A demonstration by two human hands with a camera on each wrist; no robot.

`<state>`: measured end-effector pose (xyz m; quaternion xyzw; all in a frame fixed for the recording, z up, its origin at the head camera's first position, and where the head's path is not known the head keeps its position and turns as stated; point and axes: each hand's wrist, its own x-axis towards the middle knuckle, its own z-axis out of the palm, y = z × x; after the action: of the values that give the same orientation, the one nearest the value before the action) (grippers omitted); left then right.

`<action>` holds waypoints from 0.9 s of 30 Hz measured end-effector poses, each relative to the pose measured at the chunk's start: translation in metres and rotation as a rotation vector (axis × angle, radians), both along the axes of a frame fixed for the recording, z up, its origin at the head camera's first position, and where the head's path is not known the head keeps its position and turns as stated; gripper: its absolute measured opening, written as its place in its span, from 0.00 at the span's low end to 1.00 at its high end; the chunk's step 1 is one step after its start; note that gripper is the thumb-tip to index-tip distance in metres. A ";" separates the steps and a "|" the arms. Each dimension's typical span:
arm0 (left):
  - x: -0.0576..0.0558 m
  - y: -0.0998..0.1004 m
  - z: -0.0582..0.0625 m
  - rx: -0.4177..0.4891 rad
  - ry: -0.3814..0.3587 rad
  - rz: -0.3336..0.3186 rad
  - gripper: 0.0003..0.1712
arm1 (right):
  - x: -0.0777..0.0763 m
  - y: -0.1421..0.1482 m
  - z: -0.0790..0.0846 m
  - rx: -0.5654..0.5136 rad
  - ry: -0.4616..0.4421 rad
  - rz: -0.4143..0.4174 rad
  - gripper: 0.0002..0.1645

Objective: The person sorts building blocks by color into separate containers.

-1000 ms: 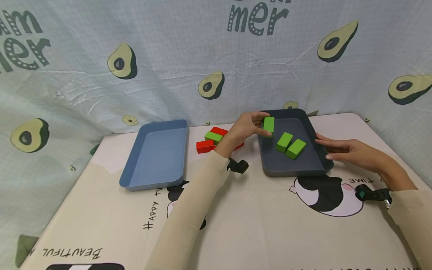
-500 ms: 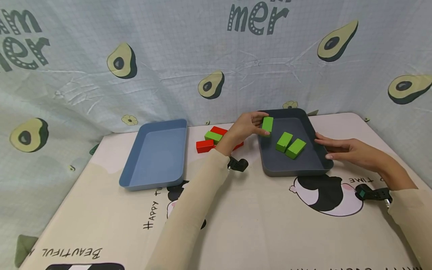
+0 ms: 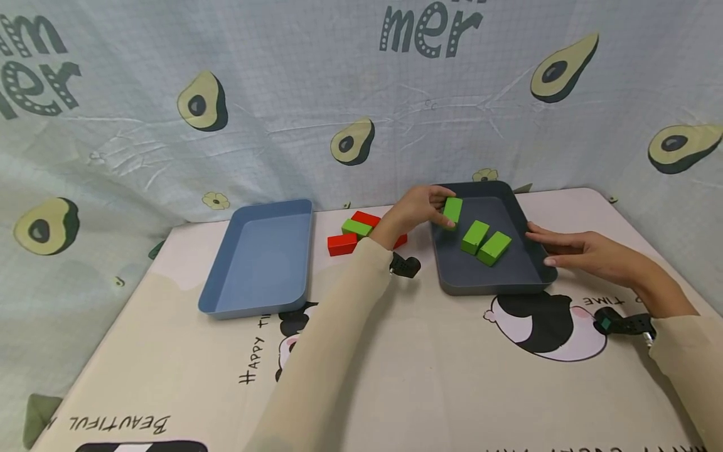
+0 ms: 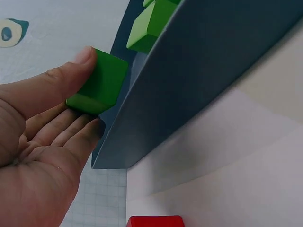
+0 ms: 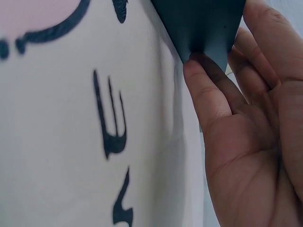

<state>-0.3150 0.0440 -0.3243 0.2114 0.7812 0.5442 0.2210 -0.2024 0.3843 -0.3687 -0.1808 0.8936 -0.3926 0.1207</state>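
My left hand (image 3: 415, 208) pinches a green block (image 3: 452, 212) between thumb and fingers at the left wall of the dark grey tray (image 3: 491, 290). In the left wrist view, my thumb lies on that green block (image 4: 105, 81) and the fingers are under it, beside the tray's outer wall (image 4: 189, 90). Two more green blocks, one nearer (image 3: 494, 248) and one just left of it (image 3: 476, 236), lie side by side on the tray floor. Against the tray's right wall, my right hand (image 3: 595, 254) rests with fairly straight fingers; the right wrist view shows fingertips touching the wall (image 5: 208, 28).
A blue tray (image 3: 257, 260) stands to the left. Between the trays lie red blocks (image 3: 342, 245) and a green block (image 3: 357, 227), partly hidden by my left wrist. Behind the table hangs an avocado-print cloth (image 3: 271, 144).
My left hand and the green block have shifted slightly right, and the left forearm has swung a little right too. The right hand and the tray have stayed in place.
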 end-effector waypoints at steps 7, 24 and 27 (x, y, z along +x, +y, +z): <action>-0.008 0.006 0.002 -0.053 0.011 -0.010 0.40 | -0.002 0.001 0.000 0.006 0.008 0.002 0.35; -0.018 0.026 0.009 -0.164 0.000 -0.058 0.42 | -0.004 0.001 0.001 0.019 -0.031 -0.011 0.35; -0.018 0.028 0.010 -0.155 -0.028 -0.060 0.43 | -0.004 0.002 0.001 0.014 -0.028 -0.011 0.35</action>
<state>-0.3327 0.0721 -0.3139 0.2094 0.8111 0.4780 0.2640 -0.2062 0.3868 -0.3680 -0.1696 0.8956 -0.3895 0.1323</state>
